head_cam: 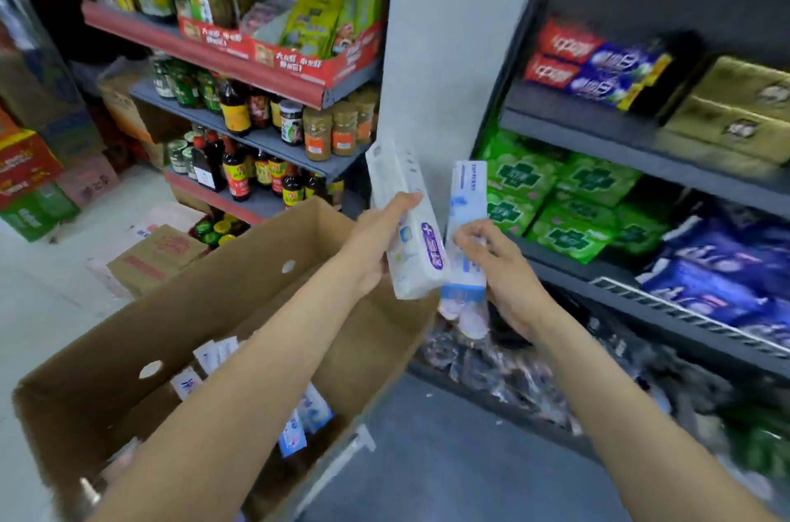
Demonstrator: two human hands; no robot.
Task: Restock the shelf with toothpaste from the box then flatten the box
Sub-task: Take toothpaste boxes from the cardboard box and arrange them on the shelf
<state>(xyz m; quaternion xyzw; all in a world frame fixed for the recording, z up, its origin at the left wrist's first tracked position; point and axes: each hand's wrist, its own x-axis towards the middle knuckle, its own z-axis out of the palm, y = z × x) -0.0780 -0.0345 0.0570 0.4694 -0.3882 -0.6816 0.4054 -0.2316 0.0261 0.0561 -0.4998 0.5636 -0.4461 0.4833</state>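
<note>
Landmark: we take the open cardboard box (128, 333) as our reference; it stands on the floor at the lower left, its flaps up.

Left hand: our left hand (376, 243) is above the far right corner of the box. Its fingers are curled around a white toothpaste pack (410, 230) with a purple label, which is tilted, with the upper end leaning to the left.

Right hand: our right hand (500, 265) is just to the right of the box, beside the left one. Its fingers pinch a blue and white toothpaste pack (466, 222), which stands almost upright.

Two packs: they are close together at the lower ends; we cannot tell if they touch.

Inside the box: more toothpaste cartons (299, 423), white and blue, lie at the bottom, partly hidden by our left forearm.

Dark shelf: the dark shelf unit (641, 162) rises to the right of the box. It carries red and blue toothpaste boxes (594, 64) high up, green packets (568, 200) lower, and blue packets (726, 265) further right.

Sauce shelf: behind the box, another shelf (256, 136) holds bottles and jars (239, 166).

Pillar: a grey pillar (449, 51) stands beyond the box, between the two shelves.
</note>
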